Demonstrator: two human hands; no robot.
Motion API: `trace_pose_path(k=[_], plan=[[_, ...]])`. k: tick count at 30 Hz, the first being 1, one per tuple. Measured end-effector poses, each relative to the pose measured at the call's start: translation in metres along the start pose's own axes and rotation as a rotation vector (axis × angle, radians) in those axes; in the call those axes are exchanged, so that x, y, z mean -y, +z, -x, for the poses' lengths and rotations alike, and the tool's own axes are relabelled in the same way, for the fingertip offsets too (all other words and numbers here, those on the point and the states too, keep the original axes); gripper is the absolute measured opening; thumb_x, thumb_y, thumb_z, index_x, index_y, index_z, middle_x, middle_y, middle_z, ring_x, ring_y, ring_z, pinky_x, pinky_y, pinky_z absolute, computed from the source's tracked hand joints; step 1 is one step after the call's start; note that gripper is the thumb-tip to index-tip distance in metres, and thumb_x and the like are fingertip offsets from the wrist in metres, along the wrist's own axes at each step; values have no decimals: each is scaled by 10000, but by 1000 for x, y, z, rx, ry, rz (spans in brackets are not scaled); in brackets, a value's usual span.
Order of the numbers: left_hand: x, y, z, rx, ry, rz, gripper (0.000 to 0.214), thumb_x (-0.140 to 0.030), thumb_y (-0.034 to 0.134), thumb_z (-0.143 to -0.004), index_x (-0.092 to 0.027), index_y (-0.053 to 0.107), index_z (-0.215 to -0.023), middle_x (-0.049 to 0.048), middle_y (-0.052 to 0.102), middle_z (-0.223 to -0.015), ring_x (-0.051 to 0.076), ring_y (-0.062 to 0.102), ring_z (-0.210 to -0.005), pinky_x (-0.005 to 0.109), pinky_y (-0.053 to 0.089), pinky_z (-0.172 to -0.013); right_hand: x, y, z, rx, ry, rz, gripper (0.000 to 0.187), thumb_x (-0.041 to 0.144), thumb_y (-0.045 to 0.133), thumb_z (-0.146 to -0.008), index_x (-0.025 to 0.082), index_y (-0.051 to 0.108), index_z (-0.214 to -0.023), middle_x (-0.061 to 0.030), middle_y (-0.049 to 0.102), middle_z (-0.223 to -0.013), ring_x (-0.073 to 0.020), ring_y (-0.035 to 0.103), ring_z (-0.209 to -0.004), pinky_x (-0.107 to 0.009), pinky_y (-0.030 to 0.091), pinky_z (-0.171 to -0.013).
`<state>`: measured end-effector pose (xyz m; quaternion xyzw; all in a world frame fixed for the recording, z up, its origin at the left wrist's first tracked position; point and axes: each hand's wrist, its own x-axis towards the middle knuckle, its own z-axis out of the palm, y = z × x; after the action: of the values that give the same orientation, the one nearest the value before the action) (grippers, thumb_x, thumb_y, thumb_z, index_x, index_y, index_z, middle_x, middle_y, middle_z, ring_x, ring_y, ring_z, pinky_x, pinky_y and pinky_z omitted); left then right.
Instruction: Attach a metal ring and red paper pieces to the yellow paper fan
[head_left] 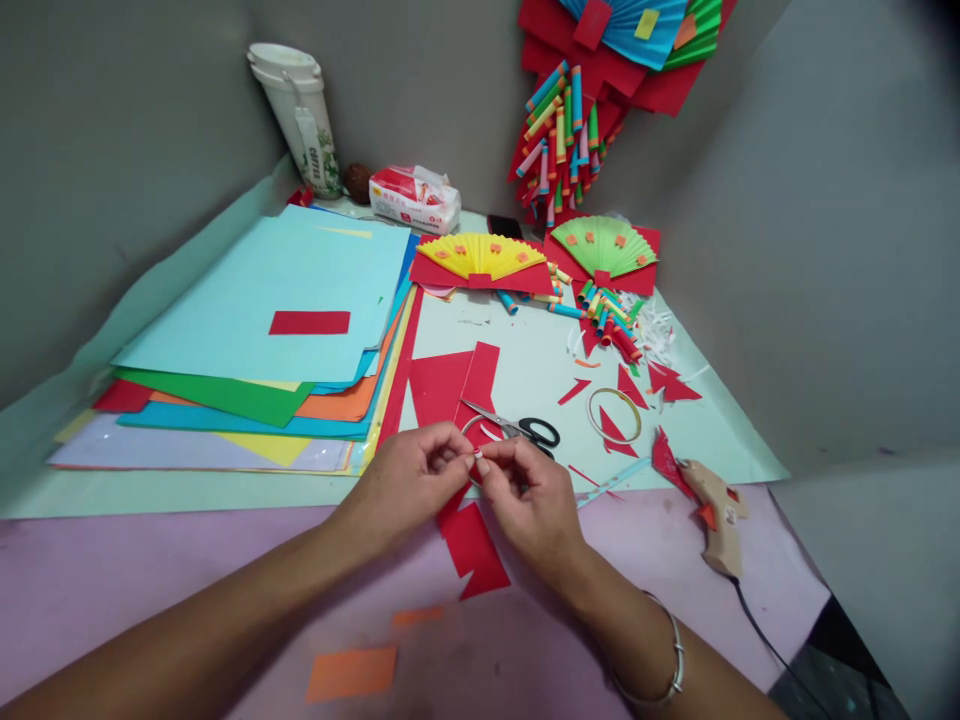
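My left hand (420, 475) and my right hand (529, 495) meet at the middle of the table edge, thumbs and forefingers closed in a pinch. Between the fingertips is a small red-and-white piece (478, 454), too small to tell whether it is folded or rolled. Just behind the hands lie black-handled scissors (538, 432), blades pointing left, over cut red paper (442, 385). A ring, perhaps a tape roll, is partly hidden by my fingers. Below the hands, more red paper (476, 552) reaches over the pink surface.
At left is a stack of coloured paper (247, 270) with a red strip (309, 323) on top. Behind are yellow (480, 258) and green (602, 245) paper fans and small paper tubes (604, 315). A tape roll (614, 416) and a corded glue gun (721, 515) lie at right.
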<state>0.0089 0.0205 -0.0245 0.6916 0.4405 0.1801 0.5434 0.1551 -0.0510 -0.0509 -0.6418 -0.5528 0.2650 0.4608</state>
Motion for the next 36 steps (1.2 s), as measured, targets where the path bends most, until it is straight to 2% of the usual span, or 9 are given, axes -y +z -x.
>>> trace_pose_path(k=[3,9,14,22,30,36], plan=[[-1,0,-1,-1,-8,11,169,-327,560,-810,-177,603,-746,-39,559,-644,127,473,-619,235,351,-570,0,0,0,0,11,-8,111,223,579,-845,176,678,-866,13,627,-698,-94,478,-555,-214,385,-533],[-1,-3,-2,46,-19,62,217,-375,560,-828,-174,642,-814,-13,632,-709,155,543,-675,260,388,-620,0,0,-1,29,131,-143,111,260,577,-858,192,666,-855,6,673,-705,-102,517,-560,-211,412,-531],[0,-3,0,50,-27,45,223,-380,549,-837,-178,641,-818,-7,641,-718,162,558,-675,267,393,-617,0,1,-1,43,154,-193,112,262,574,-862,193,662,-871,-3,694,-733,-105,539,-567,-214,430,-543],[-3,-1,1,-2,7,-25,194,-352,549,-827,-185,631,-772,-40,584,-639,125,485,-596,237,349,-550,1,-1,0,2,29,6,114,233,571,-849,181,671,-867,11,640,-680,-98,489,-535,-212,398,-519],[-4,-1,1,-22,5,-10,158,-319,547,-792,-184,596,-725,-50,535,-607,114,431,-559,226,318,-520,-2,0,0,-9,-132,129,143,191,538,-858,167,675,-887,-16,644,-719,-117,541,-573,-232,426,-553],[-4,-2,3,-34,16,-48,162,-320,544,-799,-190,588,-714,-57,518,-580,113,422,-537,224,314,-514,-2,-4,-1,29,-231,204,171,179,524,-887,188,677,-962,-44,687,-817,-149,614,-697,-258,472,-664]])
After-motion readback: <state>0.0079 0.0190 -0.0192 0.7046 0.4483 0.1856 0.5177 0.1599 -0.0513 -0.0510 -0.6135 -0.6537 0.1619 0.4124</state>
